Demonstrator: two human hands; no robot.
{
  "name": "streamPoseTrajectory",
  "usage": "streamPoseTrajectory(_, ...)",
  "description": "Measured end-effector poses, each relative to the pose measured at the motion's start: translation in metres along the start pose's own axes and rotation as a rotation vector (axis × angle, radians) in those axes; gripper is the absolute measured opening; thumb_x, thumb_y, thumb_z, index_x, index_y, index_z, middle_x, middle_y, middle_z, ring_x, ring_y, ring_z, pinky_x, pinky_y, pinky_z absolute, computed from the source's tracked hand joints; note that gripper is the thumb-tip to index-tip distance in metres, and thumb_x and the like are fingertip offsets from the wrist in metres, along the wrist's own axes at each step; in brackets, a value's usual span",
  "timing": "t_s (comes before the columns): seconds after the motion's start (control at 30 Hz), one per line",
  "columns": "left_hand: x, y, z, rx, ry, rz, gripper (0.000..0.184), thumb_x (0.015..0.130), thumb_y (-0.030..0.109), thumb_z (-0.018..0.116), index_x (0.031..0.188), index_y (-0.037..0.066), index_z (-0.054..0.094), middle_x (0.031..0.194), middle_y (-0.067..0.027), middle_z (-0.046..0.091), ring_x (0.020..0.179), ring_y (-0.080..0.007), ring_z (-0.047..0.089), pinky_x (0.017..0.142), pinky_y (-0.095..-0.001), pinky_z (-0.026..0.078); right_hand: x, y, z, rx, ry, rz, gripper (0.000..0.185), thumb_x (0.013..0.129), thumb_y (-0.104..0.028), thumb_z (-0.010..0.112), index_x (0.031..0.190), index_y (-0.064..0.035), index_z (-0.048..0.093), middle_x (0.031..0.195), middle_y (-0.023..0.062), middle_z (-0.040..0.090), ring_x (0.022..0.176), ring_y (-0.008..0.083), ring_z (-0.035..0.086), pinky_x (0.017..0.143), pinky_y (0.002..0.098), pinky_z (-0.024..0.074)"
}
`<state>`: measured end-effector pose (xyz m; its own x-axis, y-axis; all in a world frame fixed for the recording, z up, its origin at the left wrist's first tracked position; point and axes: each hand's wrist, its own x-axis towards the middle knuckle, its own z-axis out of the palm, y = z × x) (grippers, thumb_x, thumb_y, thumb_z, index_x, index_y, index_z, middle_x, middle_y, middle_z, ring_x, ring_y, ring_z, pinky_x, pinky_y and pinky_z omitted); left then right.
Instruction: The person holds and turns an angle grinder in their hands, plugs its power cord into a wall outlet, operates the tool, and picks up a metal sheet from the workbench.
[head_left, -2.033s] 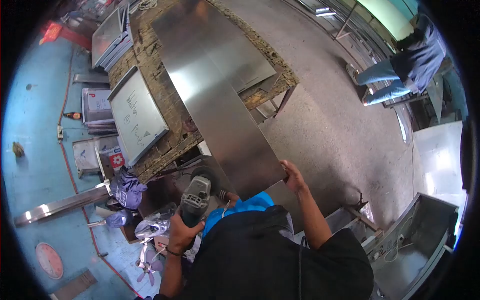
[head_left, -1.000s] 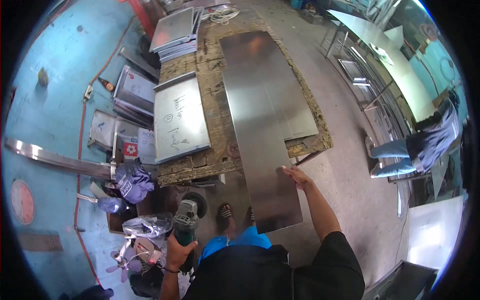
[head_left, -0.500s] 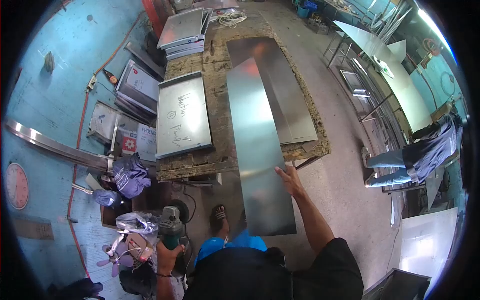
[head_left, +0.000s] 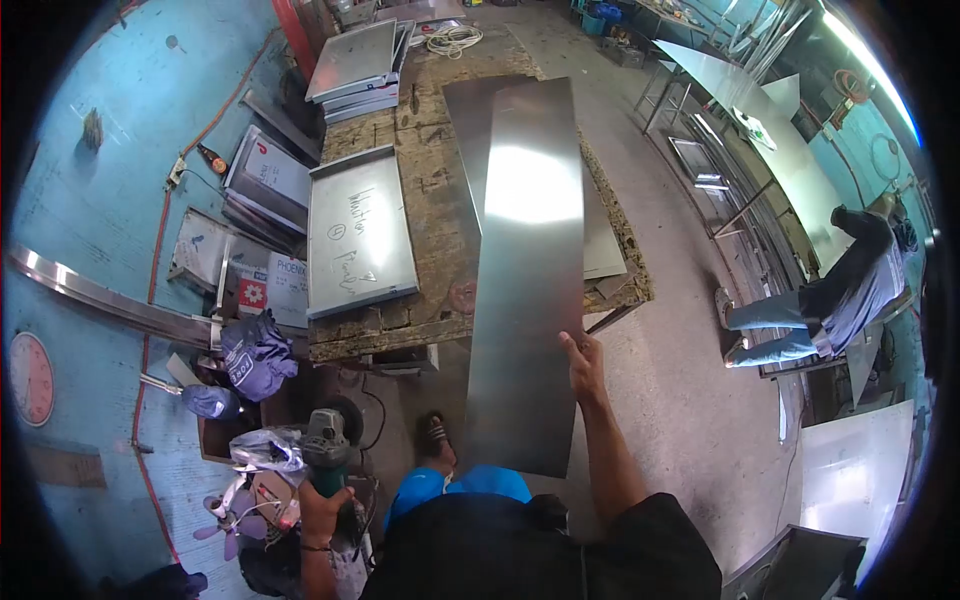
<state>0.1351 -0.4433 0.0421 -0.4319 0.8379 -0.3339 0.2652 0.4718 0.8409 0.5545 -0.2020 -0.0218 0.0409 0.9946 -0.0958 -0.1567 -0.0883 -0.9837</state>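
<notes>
A long shiny metal sheet reaches from just before my body out over the workbench. My right hand grips its right edge, thumb on the upper face. Down at the left, my left hand is wrapped round the green body of an angle grinder, whose disc end points away from me. Other metal sheets lie on the bench, partly covered by the held one. Left of them rests a shallow metal tray with handwriting on it.
The worn wooden workbench bears stacked metal panels and coiled cable. A fan with purple blades and bagged items stand near the grinder. A person bends by a rack on the right. Another sheet leans there.
The held sheet has swung its far end to the right, over the other sheets. My left hand and the grinder have shifted slightly left. The person at right has moved an arm.
</notes>
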Motion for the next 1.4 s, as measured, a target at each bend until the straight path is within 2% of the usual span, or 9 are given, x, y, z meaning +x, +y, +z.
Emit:
streamPoseTrajectory(0.23,0.030,0.012,-0.030,-0.159,-0.175,-0.068,0.038,0.073,0.001,0.076,0.106,-0.006,0.059,0.097,-0.0122,0.071,0.081,-0.0186,0.069,0.076,-0.0307,0.056,-0.019,-0.007,0.034,-0.025,0.200,-0.083,0.028,0.098,-0.017,0.057,0.113,0.0062,0.063,0.100,0.0048,0.066,0.091,0.0127,0.058,0.083,0.0290,0.0462)
streamPoseTrajectory(0.33,0.054,0.011,-0.054,-0.094,-0.242,0.015,0.042,0.072,0.001,0.076,0.109,-0.006,0.058,0.099,-0.0123,0.070,0.084,-0.0187,0.070,0.077,-0.0311,0.056,-0.043,-0.014,0.078,-0.011,0.434,-0.165,0.019,0.097,-0.017,0.059,0.096,0.0012,0.064,0.084,0.0004,0.060,0.076,0.0086,0.052,0.068,0.0263,0.0436)
streamPoseTrajectory(0.43,0.077,0.007,-0.082,-0.125,-0.281,0.004,0.044,0.072,0.001,0.076,0.111,-0.005,0.057,0.099,-0.0119,0.069,0.084,-0.0179,0.069,0.077,-0.0313,0.056,-0.055,-0.006,0.117,-0.052,0.611,-0.070,0.022,0.096,-0.018,0.061,0.078,-0.0083,0.054,0.068,-0.0048,0.044,0.061,0.0056,0.039,0.053,0.0262,0.0317)
streamPoseTrajectory(0.5,0.090,0.010,-0.100,-0.085,-0.286,0.055,0.044,0.071,0.001,0.077,0.111,-0.004,0.059,0.098,-0.0114,0.069,0.084,-0.0177,0.068,0.076,-0.0312,0.056,-0.049,0.007,0.144,-0.030,0.727,-0.249,0.035,0.097,-0.021,0.061,0.072,-0.0143,0.037,0.065,-0.0056,0.036,0.056,0.0055,0.033,0.046,0.0291,0.0232)
streamPoseTrajectory(0.63,0.113,0.000,-0.139,-0.007,-0.325,0.114,0.043,0.069,0.005,0.078,0.109,-0.002,0.062,0.099,-0.0106,0.070,0.088,-0.0194,0.067,0.080,-0.0327,0.054,-0.039,-0.006,0.207,0.079,0.977,-0.052,0.037,0.096,-0.019,0.061,0.068,-0.0133,0.039,0.062,-0.0061,0.032,0.057,0.0068,0.029,0.048,0.0291,0.0227)
streamPoseTrajectory(0.8,0.134,-0.039,-0.173,-0.050,-0.282,0.146,0.050,0.066,0.009,0.081,0.111,-0.001,0.062,0.100,-0.0099,0.069,0.090,-0.0202,0.066,0.085,-0.0338,0.052,-0.003,0.034,0.238,-0.003,1.192,-0.279,0.041,0.095,-0.021,0.060,0.064,-0.0111,0.035,0.057,-0.0038,0.031,0.050,0.0098,0.026,0.045,0.0333,0.0224)
streamPoseTrajectory(0.87,0.134,-0.035,-0.183,-0.044,-0.296,0.122,0.052,0.064,0.010,0.082,0.110,-0.002,0.062,0.099,-0.0092,0.069,0.089,-0.0197,0.065,0.084,-0.0333,0.052,0.007,0.043,0.241,0.139,1.140,-0.255,0.028,0.096,-0.016,0.054,0.077,0.0045,0.055,0.063,0.0003,0.044,0.058,0.0110,0.038,0.052,0.0334,0.0312)
streamPoseTrajectory(1.2,0.132,-0.072,-0.207,-0.068,-0.204,-0.014,0.053,0.064,0.014,0.084,0.109,-0.002,0.060,0.097,-0.0096,0.067,0.088,-0.0203,0.063,0.081,-0.0337,0.051,0.058,0.061,0.289,0.215,1.250,-0.273,0.028,0.094,-0.014,0.051,0.084,0.0122,0.057,0.074,0.0120,0.058,0.065,0.0208,0.051,0.062,0.0388,0.0426)
streamPoseTrajectory(1.4,0.134,-0.104,-0.222,-0.062,-0.191,-0.048,0.053,0.065,0.013,0.083,0.108,-0.003,0.058,0.097,-0.0097,0.066,0.087,-0.0199,0.063,0.080,-0.0338,0.052,0.067,0.055,0.341,0.202,1.258,-0.093,0.034,0.096,-0.016,0.051,0.098,0.0173,0.059,0.089,0.0218,0.067,0.077,0.0286,0.062,0.071,0.0428,0.0474)
